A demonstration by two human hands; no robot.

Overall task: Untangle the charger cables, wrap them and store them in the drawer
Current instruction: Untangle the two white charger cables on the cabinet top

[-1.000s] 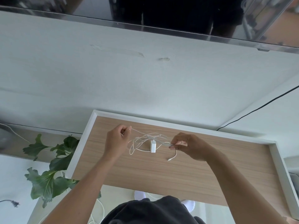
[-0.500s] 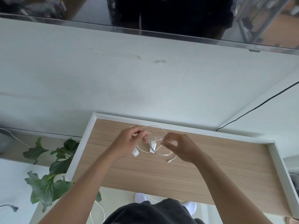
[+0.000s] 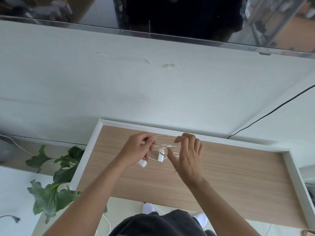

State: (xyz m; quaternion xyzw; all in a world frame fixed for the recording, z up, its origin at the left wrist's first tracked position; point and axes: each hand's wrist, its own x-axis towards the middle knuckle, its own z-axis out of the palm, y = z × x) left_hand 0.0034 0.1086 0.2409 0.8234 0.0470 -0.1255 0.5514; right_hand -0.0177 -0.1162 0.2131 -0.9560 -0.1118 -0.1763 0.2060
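Note:
Thin white charger cables [image 3: 164, 146] lie tangled in a small heap on the wooden bottom of the pulled-out drawer [image 3: 230, 176]. A white charger plug [image 3: 160, 155] hangs in the tangle between my hands. My left hand [image 3: 138, 150] pinches a strand of the cables, and a second white plug [image 3: 142, 163] sticks out beneath its fingers. My right hand [image 3: 186, 155] hovers over the tangle's right side, fingers spread, holding nothing that I can see. Part of the cables is hidden under my right hand.
The drawer has a white rim [image 3: 88, 150] on the left, back and right. A green leafy plant [image 3: 51, 181] stands left of it. A black cable [image 3: 272, 113] runs down the white wall at right. A dark screen [image 3: 170, 16] hangs above.
My right hand has let go of the cable and spread its fingers. My left hand has moved toward the middle, and a second white plug has come out below it.

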